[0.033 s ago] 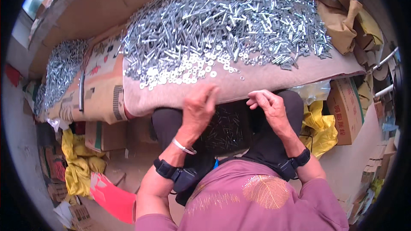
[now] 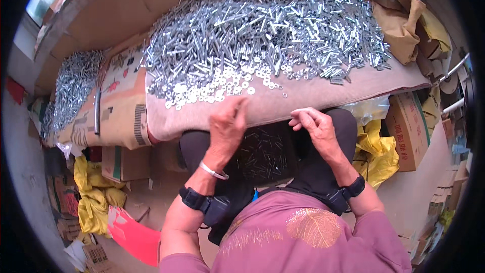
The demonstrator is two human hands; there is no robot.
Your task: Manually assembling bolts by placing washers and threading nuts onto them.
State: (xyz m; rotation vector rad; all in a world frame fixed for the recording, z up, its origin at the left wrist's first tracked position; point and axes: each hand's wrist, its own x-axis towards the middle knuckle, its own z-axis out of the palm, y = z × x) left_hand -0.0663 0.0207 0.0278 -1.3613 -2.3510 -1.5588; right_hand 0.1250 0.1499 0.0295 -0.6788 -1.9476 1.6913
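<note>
My left hand (image 2: 227, 127) hovers at the front edge of the cloth-covered work surface (image 2: 323, 93), just below the washers. Its fingers are curled and pinched, and whatever is in them is too small to make out. My right hand (image 2: 317, 127) is over my right knee with thumb and fingers drawn together; anything in the fingertips cannot be made out. Loose shiny washers (image 2: 222, 87) spread along the front of a large heap of metal expansion bolts and sleeves (image 2: 262, 25). Between my knees a dark bin (image 2: 265, 152) contains scattered metal bolts.
A second heap of metal pieces (image 2: 76, 83) lies at the far left, with a dark rod (image 2: 97, 111) beside it. Yellow sacks (image 2: 379, 146) and a cardboard box (image 2: 408, 131) stand at the right. A red sheet (image 2: 132, 236) lies on the floor at left.
My left hand has shifted slightly left and down toward me, its fingers still bent. My right hand has barely moved.
</note>
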